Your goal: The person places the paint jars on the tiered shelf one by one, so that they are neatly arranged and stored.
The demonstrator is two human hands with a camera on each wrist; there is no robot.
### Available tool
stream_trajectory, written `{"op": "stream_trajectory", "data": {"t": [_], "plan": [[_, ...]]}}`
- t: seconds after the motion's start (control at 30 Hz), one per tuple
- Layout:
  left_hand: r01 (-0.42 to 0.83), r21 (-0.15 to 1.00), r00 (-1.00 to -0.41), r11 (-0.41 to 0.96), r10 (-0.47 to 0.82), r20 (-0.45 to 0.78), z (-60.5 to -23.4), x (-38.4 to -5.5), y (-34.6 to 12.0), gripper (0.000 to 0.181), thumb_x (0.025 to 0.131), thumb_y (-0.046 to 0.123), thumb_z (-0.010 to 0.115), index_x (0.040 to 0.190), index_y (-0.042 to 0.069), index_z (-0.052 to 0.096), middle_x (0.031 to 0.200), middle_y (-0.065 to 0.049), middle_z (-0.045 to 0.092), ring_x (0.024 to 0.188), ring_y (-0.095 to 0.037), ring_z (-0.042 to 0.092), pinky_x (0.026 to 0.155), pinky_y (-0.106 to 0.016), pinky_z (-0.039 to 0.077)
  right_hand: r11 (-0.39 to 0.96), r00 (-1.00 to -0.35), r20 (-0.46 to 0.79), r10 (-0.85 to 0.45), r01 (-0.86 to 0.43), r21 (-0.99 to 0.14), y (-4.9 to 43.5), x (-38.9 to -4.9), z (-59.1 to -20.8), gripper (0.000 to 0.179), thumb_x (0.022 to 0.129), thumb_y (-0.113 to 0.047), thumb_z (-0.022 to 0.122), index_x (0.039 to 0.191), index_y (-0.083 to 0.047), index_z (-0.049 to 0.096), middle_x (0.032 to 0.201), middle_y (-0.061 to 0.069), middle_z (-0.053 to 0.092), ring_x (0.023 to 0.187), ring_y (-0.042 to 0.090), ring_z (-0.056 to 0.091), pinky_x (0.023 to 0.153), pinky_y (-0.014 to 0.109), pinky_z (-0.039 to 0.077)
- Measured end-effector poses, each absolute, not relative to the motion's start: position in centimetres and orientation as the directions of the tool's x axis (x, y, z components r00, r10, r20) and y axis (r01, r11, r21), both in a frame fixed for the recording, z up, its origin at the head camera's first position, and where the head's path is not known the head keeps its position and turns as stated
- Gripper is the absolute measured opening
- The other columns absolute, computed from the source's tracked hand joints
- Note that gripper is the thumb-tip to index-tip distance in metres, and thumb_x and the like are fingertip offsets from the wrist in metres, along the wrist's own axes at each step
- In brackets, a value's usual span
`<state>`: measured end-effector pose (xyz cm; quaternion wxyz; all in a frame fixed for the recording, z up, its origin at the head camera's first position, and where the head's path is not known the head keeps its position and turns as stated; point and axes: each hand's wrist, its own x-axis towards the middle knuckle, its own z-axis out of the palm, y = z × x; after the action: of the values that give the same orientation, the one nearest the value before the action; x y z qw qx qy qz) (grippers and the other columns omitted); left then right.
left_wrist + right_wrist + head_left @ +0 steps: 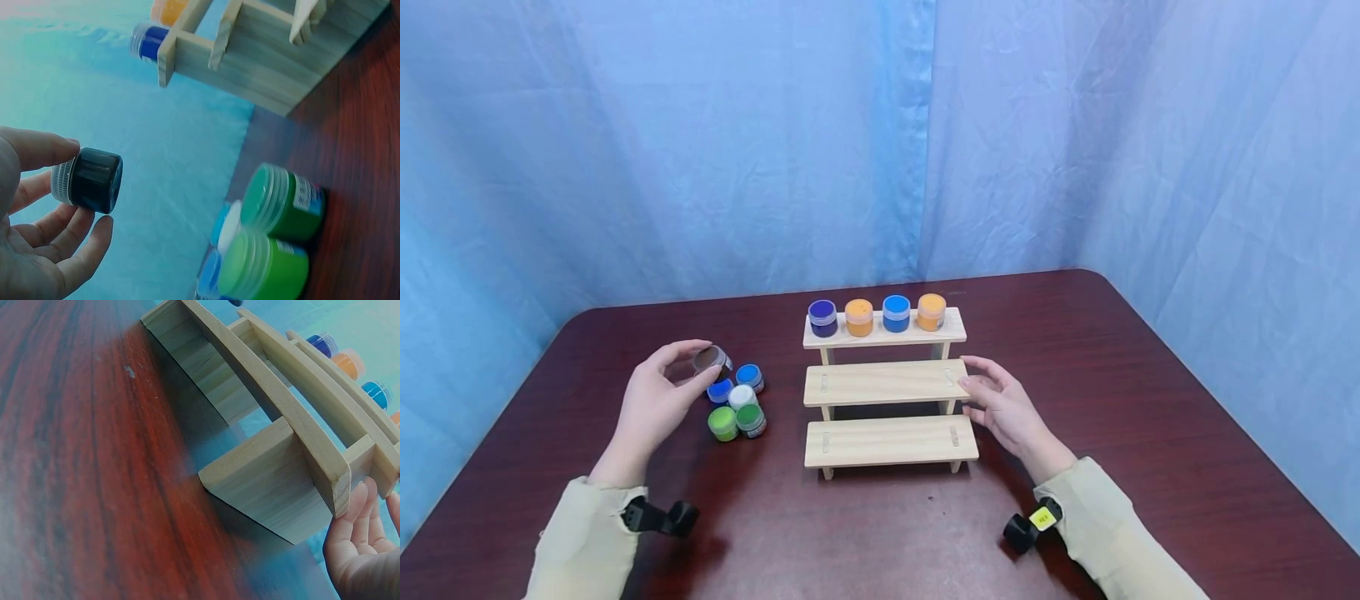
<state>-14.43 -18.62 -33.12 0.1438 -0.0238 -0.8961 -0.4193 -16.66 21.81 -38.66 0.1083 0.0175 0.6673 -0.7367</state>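
Observation:
My left hand (655,398) holds a small paint jar (709,360) with a brownish top and clear rim between thumb and fingers, raised over a cluster of jars. In the left wrist view this jar (97,180) looks nearly black and is tipped on its side. My right hand (1006,410) grips the right end of the middle shelf of a three-step wooden rack (887,382). From the right wrist view, fingertips (370,487) meet the rack's side beneath that shelf. Dark blue (823,318), orange (859,318), blue (896,314) and yellow-orange (932,312) jars stand along the top shelf.
Left of the rack are a blue jar (749,377), a darker blue jar (720,391), a white jar (742,397), a light green jar (723,424) and a dark green jar (751,421). Blue curtains (760,150) hang behind the dark red table (865,533).

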Motion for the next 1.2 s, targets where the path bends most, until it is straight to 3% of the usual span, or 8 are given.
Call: {"op": "stream_trajectory", "data": {"t": [0.13, 0.3, 0.57, 0.87, 1.1, 1.2], "plan": [[0.181, 0.745, -0.954, 0.642, -0.070, 0.292, -32.8, -14.5, -17.9, 0.040, 0.089, 0.025, 0.063, 0.124, 0.008, 0.056, 0.121, -0.013, 0.058, 0.107, -0.025, 0.056, 0.075, 0.002, 0.040, -0.073, -0.976, -0.172, -0.135, 0.182, -0.980, 21.8, -16.6, -38.6, 0.052, 0.095, -0.010, 0.048, 0.142, -0.004, 0.027, 0.092, -0.008, 0.055, 0.077, 0.004, 0.057, 0.068, 0.020, 0.048], [0.198, 0.756, -0.953, 0.624, -0.058, 0.298, -32.6, -14.8, -17.1, 0.039, 0.088, 0.022, 0.063, 0.124, 0.007, 0.056, 0.122, -0.011, 0.058, 0.108, -0.024, 0.057, 0.083, -0.009, 0.048, -0.065, -0.975, -0.173, -0.137, 0.183, -0.981, 21.9, -16.6, -38.6, 0.053, 0.095, -0.012, 0.049, 0.142, -0.003, 0.026, 0.093, -0.008, 0.055, 0.078, 0.004, 0.057, 0.069, 0.020, 0.048], [0.231, 0.773, -0.948, 0.591, -0.040, 0.314, -31.9, -15.2, -15.7, 0.038, 0.087, 0.019, 0.064, 0.122, 0.007, 0.057, 0.121, -0.010, 0.058, 0.107, -0.023, 0.056, 0.074, 0.000, 0.044, -0.065, -0.975, -0.170, -0.141, 0.181, -0.981, 21.8, -16.5, -38.5, 0.053, 0.095, -0.013, 0.049, 0.142, -0.003, 0.026, 0.094, -0.008, 0.055, 0.078, 0.004, 0.057, 0.069, 0.020, 0.049], [0.261, 0.815, -0.951, 0.517, -0.005, 0.308, -30.9, -15.5, -13.6, 0.037, 0.087, 0.017, 0.065, 0.122, 0.007, 0.058, 0.122, -0.010, 0.058, 0.109, -0.024, 0.058, 0.078, -0.008, 0.049, -0.073, -0.976, -0.172, -0.135, 0.182, -0.981, 21.8, -16.5, -38.5, 0.053, 0.095, -0.012, 0.049, 0.142, -0.003, 0.026, 0.092, -0.008, 0.055, 0.078, 0.004, 0.057, 0.069, 0.020, 0.048], [0.284, 0.835, -0.951, 0.472, 0.026, 0.309, -30.8, -16.1, -11.9, 0.035, 0.086, 0.014, 0.066, 0.119, 0.007, 0.059, 0.118, -0.009, 0.059, 0.108, -0.021, 0.059, 0.084, -0.023, 0.054, -0.087, -0.977, -0.171, -0.130, 0.183, -0.979, 21.7, -16.6, -38.6, 0.053, 0.095, -0.009, 0.048, 0.142, -0.002, 0.025, 0.090, -0.008, 0.055, 0.075, 0.004, 0.056, 0.068, 0.020, 0.048], [0.304, 0.839, -0.946, 0.451, 0.039, 0.322, -30.8, -16.2, -11.0, 0.035, 0.085, 0.012, 0.066, 0.118, 0.006, 0.060, 0.117, -0.010, 0.060, 0.106, -0.021, 0.059, 0.083, -0.023, 0.054, -0.075, -0.977, -0.170, -0.131, 0.181, -0.981, 21.8, -16.6, -38.6, 0.053, 0.095, -0.011, 0.049, 0.142, -0.003, 0.026, 0.091, -0.008, 0.055, 0.076, 0.004, 0.057, 0.069, 0.020, 0.048]]}}
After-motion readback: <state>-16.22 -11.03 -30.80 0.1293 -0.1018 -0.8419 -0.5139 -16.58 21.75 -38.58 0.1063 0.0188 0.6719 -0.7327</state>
